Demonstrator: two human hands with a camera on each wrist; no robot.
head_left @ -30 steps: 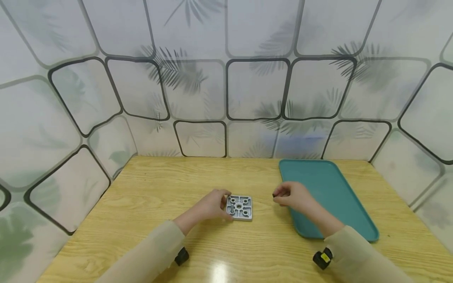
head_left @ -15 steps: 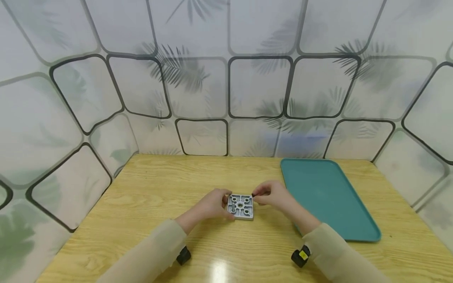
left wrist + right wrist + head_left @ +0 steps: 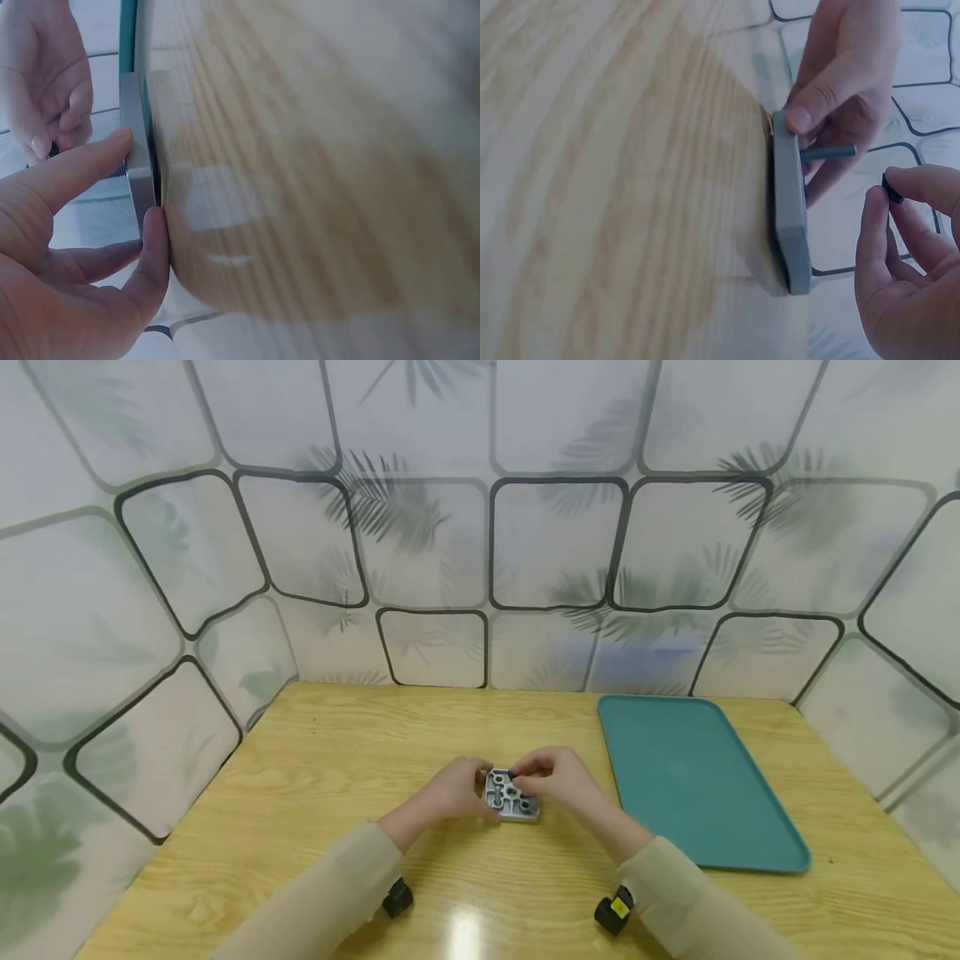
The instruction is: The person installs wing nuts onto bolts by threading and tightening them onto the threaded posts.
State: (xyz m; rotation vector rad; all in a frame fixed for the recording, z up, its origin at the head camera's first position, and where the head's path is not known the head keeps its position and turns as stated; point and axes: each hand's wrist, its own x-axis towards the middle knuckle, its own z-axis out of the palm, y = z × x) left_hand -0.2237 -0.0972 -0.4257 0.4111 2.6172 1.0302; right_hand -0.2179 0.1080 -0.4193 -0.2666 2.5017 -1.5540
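A square grey metal plate [image 3: 510,811] with round bosses lies on the wooden table, its recessed side up. My left hand [image 3: 456,789] holds it by the left end, thumb on the near edge and fingers on the far side. From the plate rises a thin grey pin [image 3: 829,152], visible in the right wrist view. Between thumb and index finger, my right hand [image 3: 558,778] pinches a small black piece [image 3: 892,189]; its exact kind is too small to tell. That hand hovers over the plate's far right part, hiding some of it in the head view.
A teal tray [image 3: 682,768] lies on the right of the wooden table [image 3: 450,877]. Patterned curtain-like walls [image 3: 555,543] stand behind and at both sides. Black wrist cameras [image 3: 615,910] hang below the sleeves.
My right hand has come leftward from beside the tray to over the plate, bringing the small black piece along. The left hand keeps its hold on the plate.
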